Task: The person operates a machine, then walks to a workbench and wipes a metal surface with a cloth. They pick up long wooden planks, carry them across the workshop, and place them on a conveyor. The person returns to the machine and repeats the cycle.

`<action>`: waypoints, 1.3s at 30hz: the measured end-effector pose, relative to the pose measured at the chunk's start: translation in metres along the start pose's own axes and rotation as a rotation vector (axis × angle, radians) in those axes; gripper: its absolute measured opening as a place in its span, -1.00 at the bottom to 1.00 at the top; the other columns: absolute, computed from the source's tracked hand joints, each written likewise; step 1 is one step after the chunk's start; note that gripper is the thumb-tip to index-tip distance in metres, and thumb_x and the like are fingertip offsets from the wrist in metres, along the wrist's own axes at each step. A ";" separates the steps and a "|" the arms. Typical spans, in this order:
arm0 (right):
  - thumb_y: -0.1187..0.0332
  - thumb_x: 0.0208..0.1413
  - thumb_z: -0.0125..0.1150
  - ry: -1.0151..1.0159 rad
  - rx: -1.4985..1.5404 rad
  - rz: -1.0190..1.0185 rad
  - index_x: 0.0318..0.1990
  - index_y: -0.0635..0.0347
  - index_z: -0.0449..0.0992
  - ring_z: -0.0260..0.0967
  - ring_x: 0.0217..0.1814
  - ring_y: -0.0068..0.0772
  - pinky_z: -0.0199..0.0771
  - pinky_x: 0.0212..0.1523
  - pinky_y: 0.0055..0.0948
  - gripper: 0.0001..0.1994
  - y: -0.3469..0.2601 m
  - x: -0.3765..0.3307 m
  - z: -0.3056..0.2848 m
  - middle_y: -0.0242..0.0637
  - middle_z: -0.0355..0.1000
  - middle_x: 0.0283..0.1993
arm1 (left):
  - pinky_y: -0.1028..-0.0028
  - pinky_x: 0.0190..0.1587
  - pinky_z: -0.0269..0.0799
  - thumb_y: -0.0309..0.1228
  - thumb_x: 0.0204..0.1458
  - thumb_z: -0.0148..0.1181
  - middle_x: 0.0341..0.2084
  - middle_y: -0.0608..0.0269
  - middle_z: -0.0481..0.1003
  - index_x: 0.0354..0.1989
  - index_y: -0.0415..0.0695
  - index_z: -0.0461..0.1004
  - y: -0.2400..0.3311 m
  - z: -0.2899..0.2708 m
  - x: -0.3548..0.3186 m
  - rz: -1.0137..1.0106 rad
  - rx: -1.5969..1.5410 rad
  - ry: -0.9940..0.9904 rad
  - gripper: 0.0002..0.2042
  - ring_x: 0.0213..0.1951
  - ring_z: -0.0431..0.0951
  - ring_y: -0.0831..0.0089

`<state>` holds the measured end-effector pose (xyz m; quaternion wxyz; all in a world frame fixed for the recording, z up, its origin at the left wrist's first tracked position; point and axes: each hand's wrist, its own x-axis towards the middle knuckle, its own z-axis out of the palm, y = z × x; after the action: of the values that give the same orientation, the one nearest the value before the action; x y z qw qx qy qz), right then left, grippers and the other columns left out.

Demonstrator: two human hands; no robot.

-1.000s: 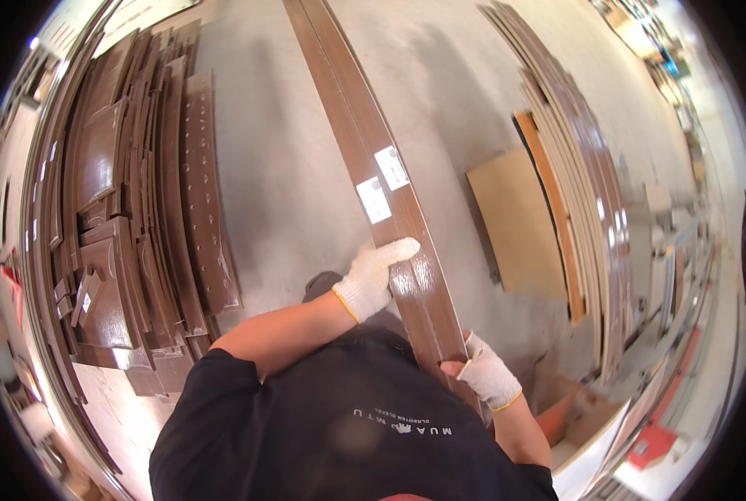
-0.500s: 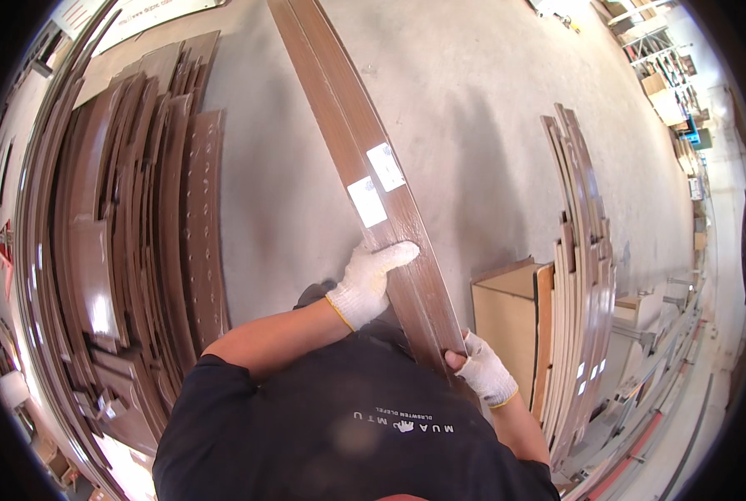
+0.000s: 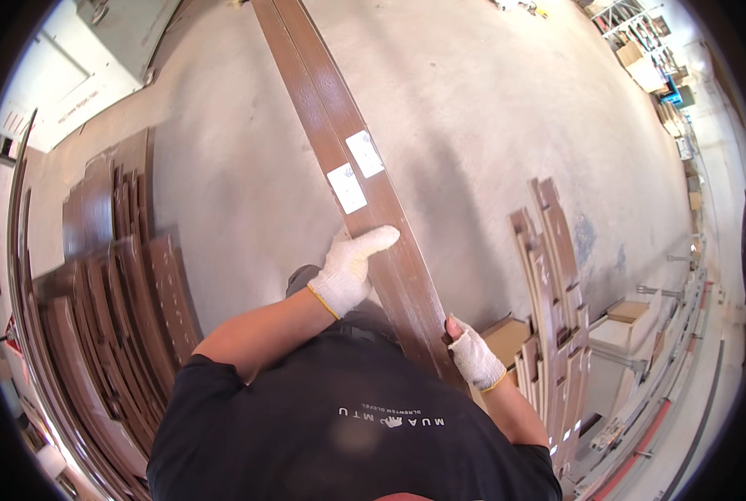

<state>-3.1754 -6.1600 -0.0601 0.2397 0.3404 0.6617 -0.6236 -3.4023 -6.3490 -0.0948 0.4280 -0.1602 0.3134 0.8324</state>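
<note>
Brown plank (image 3: 379, 206). Slants from top edge, left of centre, to lower centre of the frame. Gripped at its left edge by the gloved left hand (image 3: 348, 271), with thumb across the upper face and other fingers hidden beneath. Touched lower down, at its right edge, by the right hand (image 3: 477, 355); cannot tell whether closed.

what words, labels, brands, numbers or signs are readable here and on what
Black shirt: pale lettering and a small emblem; wording not copied here.
Two white labels on the long brown piece: print too small to read.
White panel, upper left: red lettering, too small to read.
</note>
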 end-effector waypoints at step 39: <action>0.09 -0.09 0.74 0.917 0.044 0.234 0.69 0.35 -0.18 0.28 0.60 0.20 0.37 0.52 -0.14 0.35 -0.301 0.436 -0.766 0.25 0.26 0.55 | 0.20 -0.01 0.63 -0.42 0.12 0.51 -0.13 0.15 0.69 0.07 -0.21 0.65 -0.198 0.671 0.951 -0.670 0.830 -0.191 -0.65 -0.10 0.71 0.23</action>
<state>-3.6036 -5.3338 -0.1017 -0.0155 0.6578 0.6432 -0.3915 -3.7939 -5.2379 -0.1755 0.7241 0.0076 0.5070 0.4675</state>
